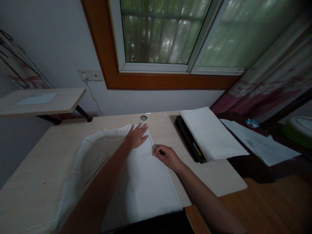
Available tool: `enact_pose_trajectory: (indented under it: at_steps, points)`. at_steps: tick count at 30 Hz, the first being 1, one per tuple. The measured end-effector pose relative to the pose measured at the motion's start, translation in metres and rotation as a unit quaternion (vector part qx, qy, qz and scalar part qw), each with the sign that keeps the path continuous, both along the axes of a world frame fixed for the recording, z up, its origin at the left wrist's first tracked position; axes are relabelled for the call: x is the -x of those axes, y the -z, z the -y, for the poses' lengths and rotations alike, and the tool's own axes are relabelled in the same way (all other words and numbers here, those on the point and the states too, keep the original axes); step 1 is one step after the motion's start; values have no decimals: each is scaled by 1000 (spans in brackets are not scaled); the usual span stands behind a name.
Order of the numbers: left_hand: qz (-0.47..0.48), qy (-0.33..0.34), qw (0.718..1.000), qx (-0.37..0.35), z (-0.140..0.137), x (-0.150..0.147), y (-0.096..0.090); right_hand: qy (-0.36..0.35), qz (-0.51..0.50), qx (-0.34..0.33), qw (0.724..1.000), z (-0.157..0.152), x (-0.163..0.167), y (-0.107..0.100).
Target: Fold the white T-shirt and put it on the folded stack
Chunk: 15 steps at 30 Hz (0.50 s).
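A white T-shirt (148,182) lies spread on the desk, neckline toward the window. Its left sleeve, at the left of the view, is folded inward over the body. My left hand (136,136) rests flat on the shoulder beside the neckline, fingers spread and pointing away from me. Just right of it, my right hand (167,156) is closed at the shirt's right edge, thumb and fingertips pinching the fabric near a folded sleeve corner. The lower left part of the shirt is partly covered by my left forearm.
The shirt lies on a light wooden desk (31,165). To the right, a white sheet (212,136) lies on a black folder-like stack (187,139), with another paper (260,143) beyond. A raised shelf (60,97) stands at the left; a cable hangs from a wall socket (90,75).
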<state>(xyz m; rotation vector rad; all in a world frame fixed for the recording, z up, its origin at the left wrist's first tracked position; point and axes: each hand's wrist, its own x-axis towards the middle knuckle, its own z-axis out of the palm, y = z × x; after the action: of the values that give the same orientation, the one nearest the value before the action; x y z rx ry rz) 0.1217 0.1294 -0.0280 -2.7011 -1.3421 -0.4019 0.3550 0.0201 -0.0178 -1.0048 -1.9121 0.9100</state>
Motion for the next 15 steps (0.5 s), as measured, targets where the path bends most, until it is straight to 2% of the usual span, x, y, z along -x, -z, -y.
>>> enact_pose_trajectory:
  at_steps: [4,10,15]
  points:
    - [3,-1,1000,-4,1,0,0,12,3,-8,1000,0,-1,0]
    - [24,-2,1000,9,3,0,-10,52,31,-113,992,-2,0,-6]
    - [76,-4,997,-3,10,12,-18,44,28,-133,990,-2,0,-8]
